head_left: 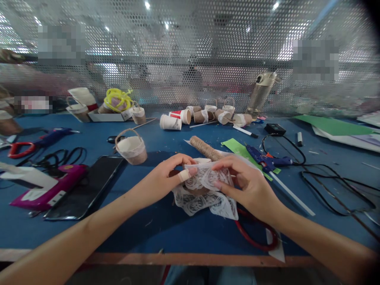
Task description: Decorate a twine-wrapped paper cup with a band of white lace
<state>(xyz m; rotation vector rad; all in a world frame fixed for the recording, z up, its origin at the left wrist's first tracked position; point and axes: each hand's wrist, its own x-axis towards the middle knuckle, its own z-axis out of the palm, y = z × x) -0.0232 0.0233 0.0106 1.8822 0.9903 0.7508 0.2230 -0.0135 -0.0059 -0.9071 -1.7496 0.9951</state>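
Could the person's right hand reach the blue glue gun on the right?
Probably yes: the blue glue gun lies just beyond the right hand, with nothing tall between them, though that hand holds white lace.

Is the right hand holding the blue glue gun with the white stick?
No, the right hand has its fingers on the white lace, while that glue gun lies on the table.

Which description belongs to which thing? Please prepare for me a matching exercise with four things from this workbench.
1. White lace
2. Yellow coil
3. Bottle
4. Twine roll

A. Tilted, near the perforated screen
B. Brown, lying just beyond the hands
C. Between the left hand and right hand
D. Heaped above the white tray

Pairs: 1-C, 2-D, 3-A, 4-B
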